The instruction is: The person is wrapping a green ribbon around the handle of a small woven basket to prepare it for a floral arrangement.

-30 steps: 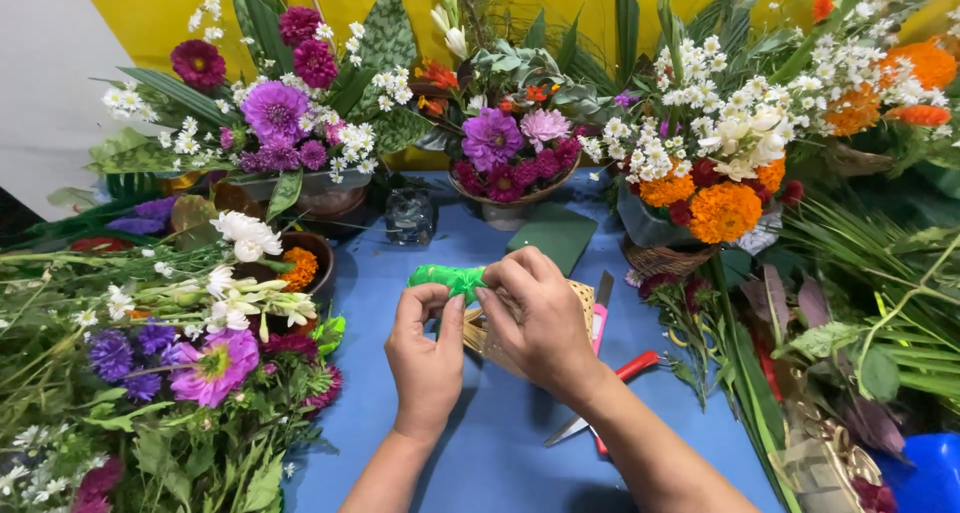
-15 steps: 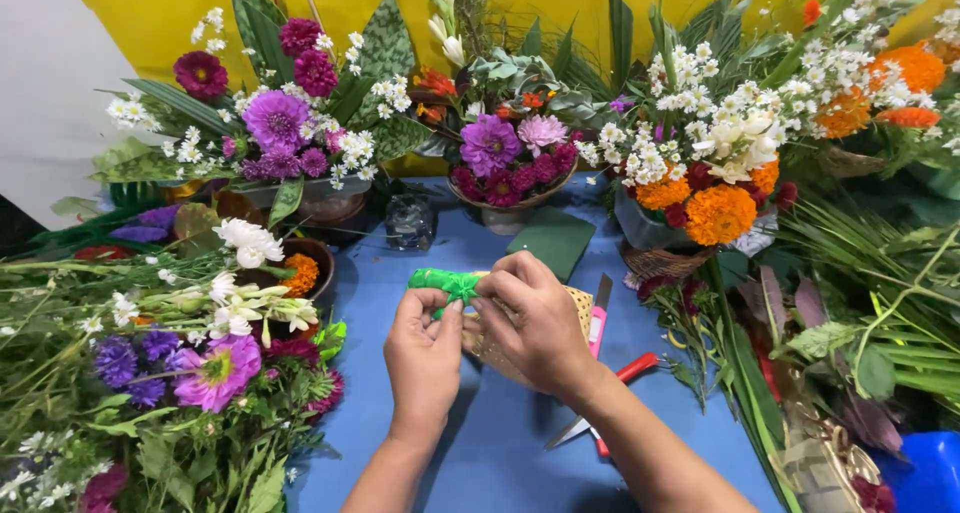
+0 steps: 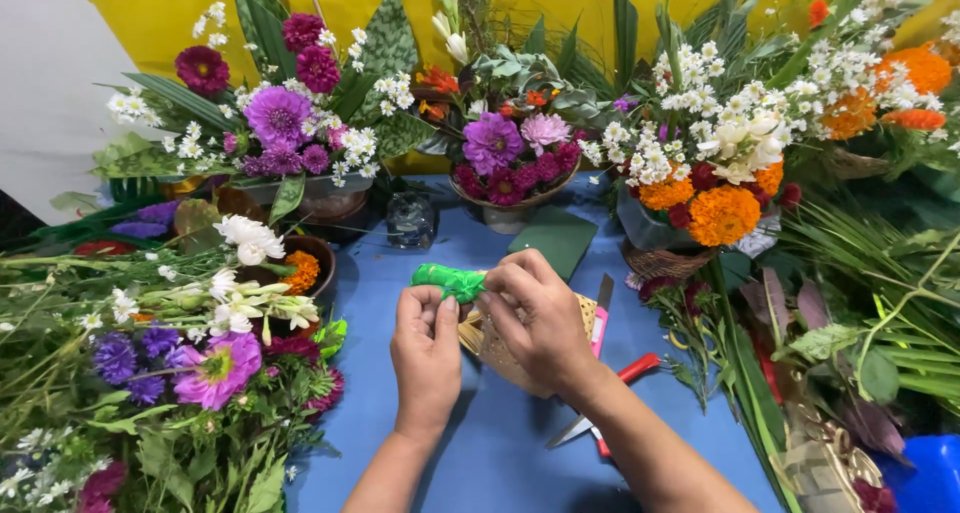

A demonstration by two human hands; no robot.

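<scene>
Fingers of our left hand (image 3: pixel 427 348) and right hand (image 3: pixel 535 323) pinch narrowly on a crumpled bright green plastic bundle (image 3: pixel 447 279), held above the woven tan cane basket (image 3: pixel 505 348). We judge the grip slight: a slip could drop it onto the basket. Just right of that basket lie a pink-handled craft knife (image 3: pixel 600 323) and red-handled scissors (image 3: pixel 610 401), near enough to nick our right wrist.

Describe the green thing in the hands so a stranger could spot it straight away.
Start at the blue table, ringed by flower arrangements. At its middle, the left hand and right hand meet over a woven basket. The green ribbon is pinched between their fingertips: shiny, crinkled, bright green, unlike the dull dark green foam block lying flat behind it.
</scene>
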